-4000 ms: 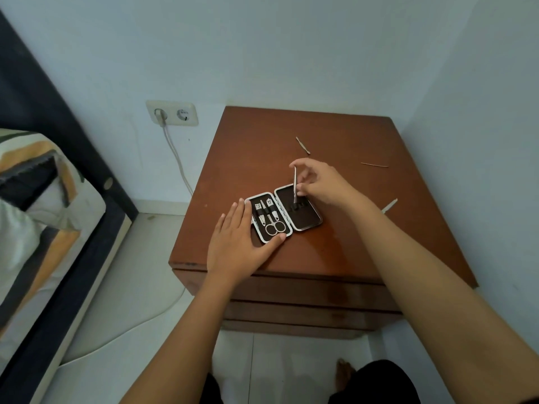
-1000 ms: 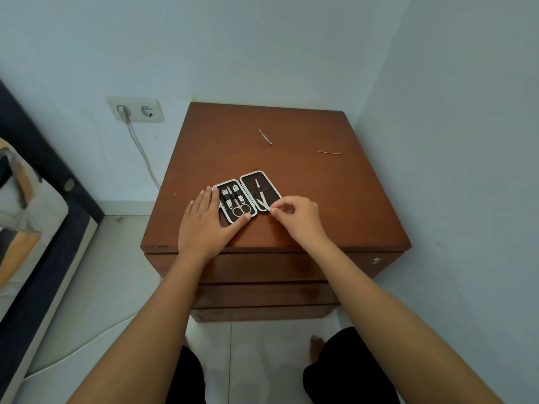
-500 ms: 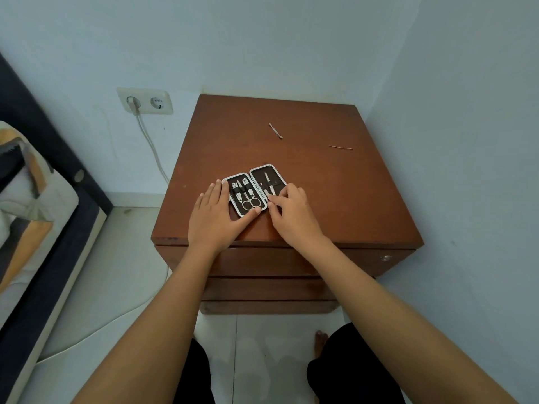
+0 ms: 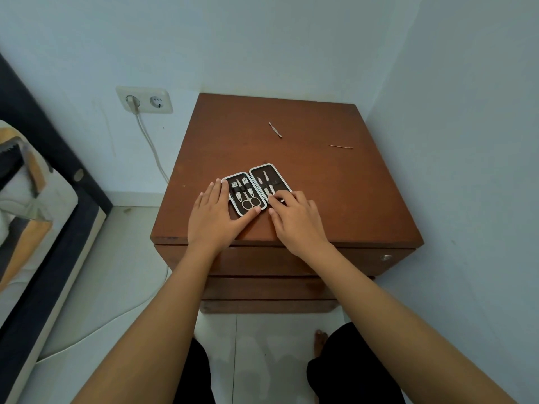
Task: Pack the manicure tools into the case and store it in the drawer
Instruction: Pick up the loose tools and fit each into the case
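Note:
The manicure case (image 4: 279,170) lies open on the brown nightstand (image 4: 335,205), near its front edge. Its left half holds scissors (image 4: 250,202) and other small tools in loops. The right half holds two slim metal tools (image 4: 266,182). My left hand (image 4: 214,218) lies flat against the case's left side, thumb along its lower edge, steadying it. My right hand (image 4: 294,220) has its fingertips on the lower end of a tool in the right half. Two loose tools lie at the back: a pusher (image 4: 275,129) and a thin stick (image 4: 340,146).
The nightstand has closed drawers below the top, the upper drawer (image 4: 262,259) with a small knob (image 4: 386,257) at its right end. A wall stands close on the right. A socket with a cable (image 4: 143,100) and a bed (image 4: 32,199) are on the left.
My right hand came back from the right side of the top with a tool and set it into the case's right half; the fingers now rest on its end. The left hand has stayed put.

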A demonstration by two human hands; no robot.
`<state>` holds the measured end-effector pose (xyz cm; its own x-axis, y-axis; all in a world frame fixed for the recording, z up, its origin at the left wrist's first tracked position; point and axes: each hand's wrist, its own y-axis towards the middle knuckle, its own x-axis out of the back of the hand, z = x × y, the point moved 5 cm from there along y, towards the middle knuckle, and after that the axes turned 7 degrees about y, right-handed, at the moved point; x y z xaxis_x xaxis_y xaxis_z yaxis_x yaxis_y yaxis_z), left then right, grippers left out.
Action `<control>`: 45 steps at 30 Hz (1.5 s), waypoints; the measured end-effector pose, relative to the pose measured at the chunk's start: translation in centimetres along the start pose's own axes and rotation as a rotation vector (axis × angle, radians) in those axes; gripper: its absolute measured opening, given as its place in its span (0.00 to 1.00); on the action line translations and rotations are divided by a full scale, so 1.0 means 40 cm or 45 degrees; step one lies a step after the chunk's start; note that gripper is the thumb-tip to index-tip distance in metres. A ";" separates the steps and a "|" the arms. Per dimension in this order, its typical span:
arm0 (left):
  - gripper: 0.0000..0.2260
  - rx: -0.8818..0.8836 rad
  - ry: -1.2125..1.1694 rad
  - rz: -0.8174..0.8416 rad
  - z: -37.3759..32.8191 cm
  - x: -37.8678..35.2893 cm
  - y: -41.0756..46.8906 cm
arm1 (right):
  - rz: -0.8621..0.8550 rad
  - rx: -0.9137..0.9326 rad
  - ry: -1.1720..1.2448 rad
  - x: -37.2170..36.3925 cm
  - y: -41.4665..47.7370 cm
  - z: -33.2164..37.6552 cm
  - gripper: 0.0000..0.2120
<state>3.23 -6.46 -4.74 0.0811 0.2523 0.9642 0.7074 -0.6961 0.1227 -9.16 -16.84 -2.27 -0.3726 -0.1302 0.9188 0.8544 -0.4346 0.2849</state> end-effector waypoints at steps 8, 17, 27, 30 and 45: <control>0.43 0.003 0.006 0.023 -0.001 0.002 -0.001 | -0.013 0.018 0.062 0.002 -0.005 -0.021 0.18; 0.46 -0.007 0.062 0.034 -0.001 -0.008 0.002 | -0.032 -0.254 0.297 -0.002 0.205 -0.180 0.19; 0.48 -0.010 0.097 0.009 0.000 -0.011 0.005 | 0.436 -0.215 0.044 -0.105 0.430 -0.222 0.28; 0.48 -0.001 0.084 0.015 0.001 -0.010 0.005 | 0.470 -0.202 0.026 -0.107 0.423 -0.224 0.28; 0.45 0.002 0.068 0.082 -0.005 0.004 -0.005 | -0.003 -0.272 0.445 0.029 0.031 -0.219 0.18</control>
<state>2.96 -6.40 -4.58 0.0891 0.1708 0.9813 0.7028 -0.7089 0.0596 -11.72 -25.35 -3.23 -0.5069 -0.4080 0.7593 0.7726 -0.6057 0.1904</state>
